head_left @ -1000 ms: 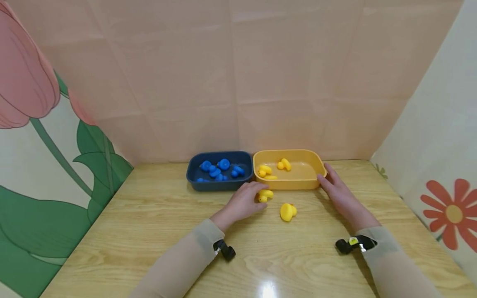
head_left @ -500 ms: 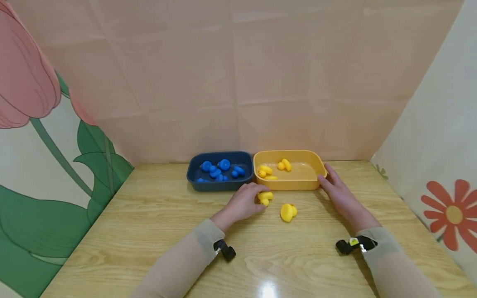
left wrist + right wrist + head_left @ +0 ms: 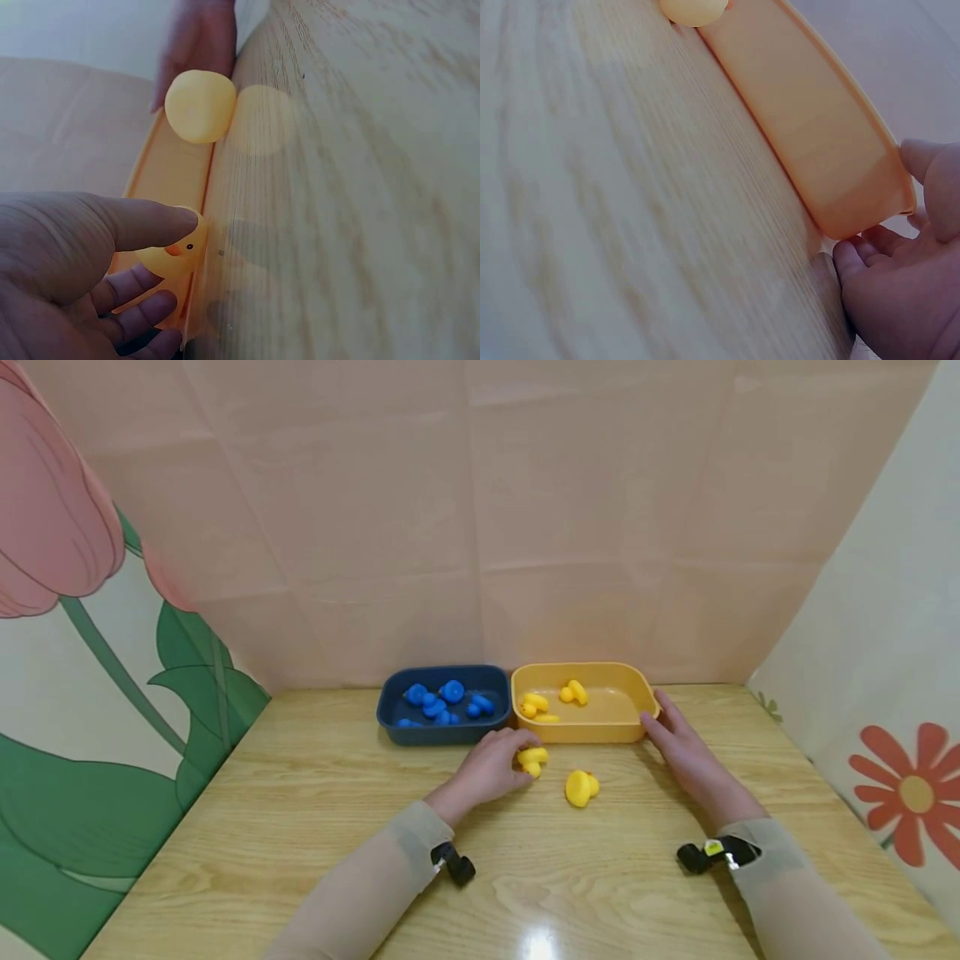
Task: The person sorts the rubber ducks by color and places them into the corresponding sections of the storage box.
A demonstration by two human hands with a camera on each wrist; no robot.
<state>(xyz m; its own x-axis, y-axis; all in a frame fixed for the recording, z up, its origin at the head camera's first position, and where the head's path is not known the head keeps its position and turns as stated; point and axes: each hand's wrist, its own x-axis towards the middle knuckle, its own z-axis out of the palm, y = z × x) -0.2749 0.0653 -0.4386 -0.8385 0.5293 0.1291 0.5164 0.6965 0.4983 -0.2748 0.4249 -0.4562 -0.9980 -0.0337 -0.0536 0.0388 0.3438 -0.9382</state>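
In the head view, my left hand (image 3: 491,767) pinches a yellow rubber duck (image 3: 533,762) just in front of the yellow bin (image 3: 600,732). The left wrist view shows the thumb across the duck (image 3: 180,244), covering part of it; one black eye shows. A second yellow duck (image 3: 580,788) lies on its side on the table, to the right of that hand. My right hand (image 3: 686,760) rests against the bin's right end, fingers fairly straight. In the right wrist view its thumb touches the rim of the bin (image 3: 810,142) and the fingertips lie by the lower outer wall.
A dark blue bin (image 3: 442,737) with several blue ducks (image 3: 452,692) stands left of the yellow bin, side by side with it. A few yellow ducks (image 3: 574,692) lie inside the yellow bin. The wooden table (image 3: 337,793) meets a pink backdrop (image 3: 375,568) behind both bins.
The duck in my left hand has turned slightly, its head swinging toward me, and has shifted a little left within the fingers. The right hand stays at the bin's end.
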